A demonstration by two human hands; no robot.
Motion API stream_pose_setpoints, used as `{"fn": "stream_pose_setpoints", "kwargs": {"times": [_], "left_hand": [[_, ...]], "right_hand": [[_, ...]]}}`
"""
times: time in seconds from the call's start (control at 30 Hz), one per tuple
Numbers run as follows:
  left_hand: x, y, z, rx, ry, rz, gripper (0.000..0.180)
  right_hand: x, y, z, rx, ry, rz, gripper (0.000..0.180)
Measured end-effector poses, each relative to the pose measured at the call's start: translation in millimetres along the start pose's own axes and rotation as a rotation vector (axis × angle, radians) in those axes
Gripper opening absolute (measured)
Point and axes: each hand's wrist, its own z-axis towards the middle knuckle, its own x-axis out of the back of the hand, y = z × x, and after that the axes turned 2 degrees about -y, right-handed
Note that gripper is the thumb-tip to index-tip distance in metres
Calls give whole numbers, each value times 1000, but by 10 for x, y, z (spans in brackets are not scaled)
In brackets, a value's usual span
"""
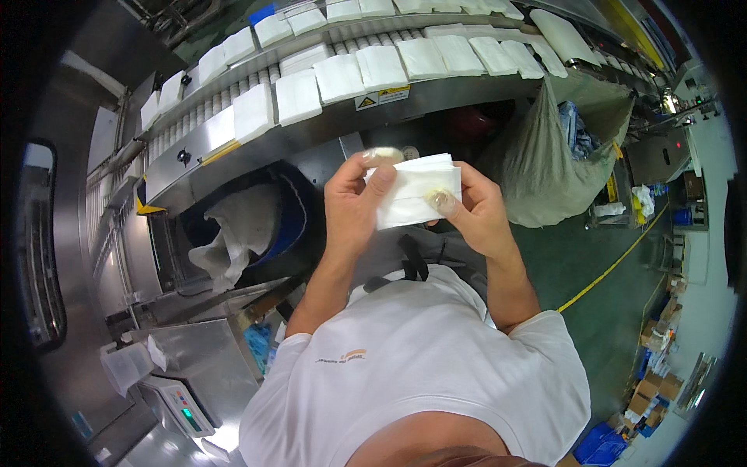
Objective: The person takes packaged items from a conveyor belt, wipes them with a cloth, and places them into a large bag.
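Note:
Between both hands, in front of my chest, is a small stack of white folded sheets [405,204], its layers slightly fanned at the upper edge. My left hand [350,194] grips its left side, thumb on the face and a wrapped fingertip at the top. My right hand [486,208] holds the right side, its wrapped thumb pressed on the face. Their other fingers are partly hidden behind the stack. Beyond the hands, similar flat white packs [339,78] lie in a row along the near ledge of a roller conveyor [177,138].
More white packs [237,45] line the conveyor's far ledge. A large grey-green cloth bag [537,167] hangs open at the right. At the left are a dark blue-lined bin [294,208] and a digital scale [180,406]. Cardboard boxes [644,397] sit along the right wall.

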Motion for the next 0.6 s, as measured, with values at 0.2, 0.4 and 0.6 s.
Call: {"fn": "stream_pose_setpoints", "kwargs": {"times": [0.2, 0.4, 0.6], "left_hand": [[-106, 65, -73, -100, -165, -55, 76], [-43, 8, -130, -300, -63, 385, 66], [24, 46, -125, -650, -100, 841, 66]], "right_hand": [[171, 298, -5, 105, 120, 199, 44], [250, 394, 66, 218, 12, 83, 44], [237, 320, 142, 267, -9, 10, 35]]}}
